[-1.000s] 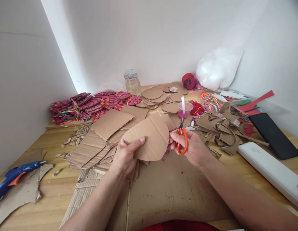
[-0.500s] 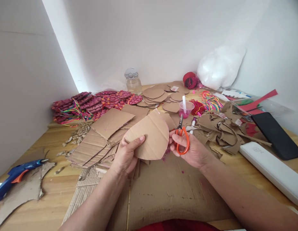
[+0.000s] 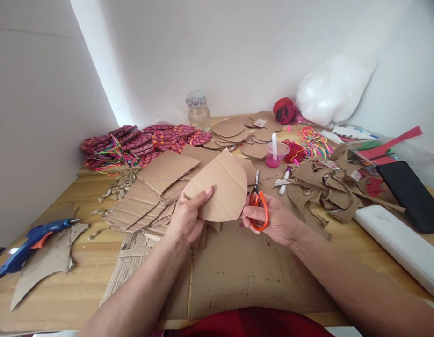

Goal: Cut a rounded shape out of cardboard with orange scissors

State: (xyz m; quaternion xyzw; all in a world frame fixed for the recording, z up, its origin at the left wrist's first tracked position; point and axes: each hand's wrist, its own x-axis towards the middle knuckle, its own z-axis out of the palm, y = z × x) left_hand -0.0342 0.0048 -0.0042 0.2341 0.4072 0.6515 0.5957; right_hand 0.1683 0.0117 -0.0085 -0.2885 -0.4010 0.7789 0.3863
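My left hand [image 3: 187, 217] grips a partly rounded piece of brown cardboard [image 3: 222, 187], thumb on its front face, holding it up over the table. My right hand [image 3: 276, 220] is closed round orange-handled scissors [image 3: 258, 206], whose blades point up beside the cardboard's right edge. A large flat cardboard sheet [image 3: 245, 271] lies under both hands.
Stacked cardboard sheets [image 3: 157, 192] lie to the left, cut cardboard discs [image 3: 234, 133] and red patterned discs [image 3: 143, 142] at the back. Cardboard offcuts [image 3: 329, 187] pile up on the right. A blue glue gun [image 3: 31, 241], a jar [image 3: 198, 112], a pink cup [image 3: 276, 154], a black phone [image 3: 409, 194] and a white box [image 3: 399, 243] stand about.
The view has shifted a little. The cardboard piece has been turned slightly and both hands sit a bit lower and nearer, with the scissors still at the cardboard's right edge.
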